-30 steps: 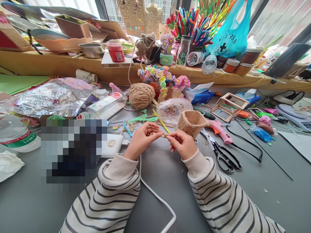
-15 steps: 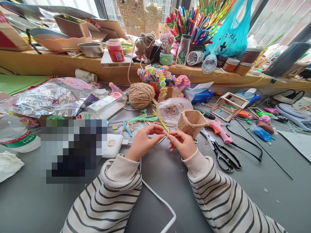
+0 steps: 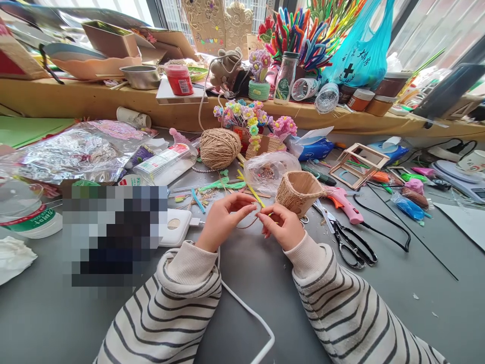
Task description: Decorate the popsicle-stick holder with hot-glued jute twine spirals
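Note:
Between my two hands a thin, light brown cord bends in a small loop above the table. My left hand has its thumb and fingertips closed on one part of the cord. My right hand pinches another part of it, fingers curled. A small gap separates the fingertips of the two hands. Just beyond my right hand stands a twine-wrapped cup, its mouth open. A yellow strip lies behind the fingertips. Farther back sits a ball of twine.
Black-handled scissors and a pink glue gun lie to the right, near a small wooden frame. On the left are a white power bank with a cable and a plastic bottle. A crowded shelf runs behind.
My fingertips have moved slightly apart, my right hand shifting a little down and left. The loop of cord between them shows more. The surrounding things have stayed in place.

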Tool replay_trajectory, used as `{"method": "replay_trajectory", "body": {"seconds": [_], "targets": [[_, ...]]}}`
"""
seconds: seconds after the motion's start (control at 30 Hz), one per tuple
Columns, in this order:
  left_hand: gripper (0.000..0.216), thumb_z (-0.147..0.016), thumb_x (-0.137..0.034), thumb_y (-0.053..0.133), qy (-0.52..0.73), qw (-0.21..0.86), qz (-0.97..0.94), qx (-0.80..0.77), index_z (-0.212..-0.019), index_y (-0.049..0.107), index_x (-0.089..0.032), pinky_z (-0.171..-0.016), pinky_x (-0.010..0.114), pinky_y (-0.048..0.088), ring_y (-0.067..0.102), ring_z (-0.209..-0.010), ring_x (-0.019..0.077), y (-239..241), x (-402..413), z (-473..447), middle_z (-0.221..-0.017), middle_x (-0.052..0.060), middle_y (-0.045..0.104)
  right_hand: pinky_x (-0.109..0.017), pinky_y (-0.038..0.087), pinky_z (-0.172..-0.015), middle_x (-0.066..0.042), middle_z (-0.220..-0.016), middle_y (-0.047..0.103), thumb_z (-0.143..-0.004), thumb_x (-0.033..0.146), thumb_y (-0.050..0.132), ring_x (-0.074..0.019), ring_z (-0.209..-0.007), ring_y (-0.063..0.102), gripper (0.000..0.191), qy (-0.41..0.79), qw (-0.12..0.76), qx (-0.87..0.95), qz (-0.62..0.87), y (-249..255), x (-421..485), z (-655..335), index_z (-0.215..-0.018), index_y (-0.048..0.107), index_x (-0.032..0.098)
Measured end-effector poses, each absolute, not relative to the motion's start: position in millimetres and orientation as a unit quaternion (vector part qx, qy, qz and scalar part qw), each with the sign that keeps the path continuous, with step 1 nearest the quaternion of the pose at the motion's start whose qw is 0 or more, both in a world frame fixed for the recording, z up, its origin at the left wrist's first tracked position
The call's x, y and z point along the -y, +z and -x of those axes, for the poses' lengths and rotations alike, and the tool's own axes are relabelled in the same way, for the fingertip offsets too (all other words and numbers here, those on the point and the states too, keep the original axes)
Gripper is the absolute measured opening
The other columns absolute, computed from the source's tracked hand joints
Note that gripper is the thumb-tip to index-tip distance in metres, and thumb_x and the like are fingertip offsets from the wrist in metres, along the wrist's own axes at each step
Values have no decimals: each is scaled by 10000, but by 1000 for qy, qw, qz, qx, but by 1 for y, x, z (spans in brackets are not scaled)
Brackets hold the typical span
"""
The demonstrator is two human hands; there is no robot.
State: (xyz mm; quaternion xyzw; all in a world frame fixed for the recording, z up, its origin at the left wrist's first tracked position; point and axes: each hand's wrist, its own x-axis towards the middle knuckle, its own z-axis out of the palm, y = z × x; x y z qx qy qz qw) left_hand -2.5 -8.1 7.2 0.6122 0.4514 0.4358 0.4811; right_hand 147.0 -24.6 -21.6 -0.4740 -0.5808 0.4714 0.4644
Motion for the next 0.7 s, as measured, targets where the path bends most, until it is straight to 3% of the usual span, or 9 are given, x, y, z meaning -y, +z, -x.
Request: {"method": "replay_trajectory", "body": {"seconds": [0.27,0.47,0.7], "targets": [[251,-684,-317,617,425,481,-631,-436,-877,596,-158,-694,259,462,597,-738,152,4,9,2,-776,33,637,-182,420,-370,16,-640,485,-735,397,528,-52,-420,490,250,444,487,584,474,-17,25,-148,-706,578,154],[233,-663,-255,644,486,467,-601,-430,-852,540,-167,-680,242,453,587,-655,121,4,12,-2,-645,-20,614,-190,416,-386,8,-680,479,-746,375,518,-56,-442,503,231,434,449,627,465,-15,28,-145,-701,593,161],[211,-632,-236,672,480,554,-539,-415,-787,554,-157,-628,214,448,570,-598,94,2,13,-7,-605,-31,615,-202,414,-406,6,-640,489,-742,363,533,-56,-427,490,238,416,431,651,466,-13,28,-145,-662,605,151]]}}
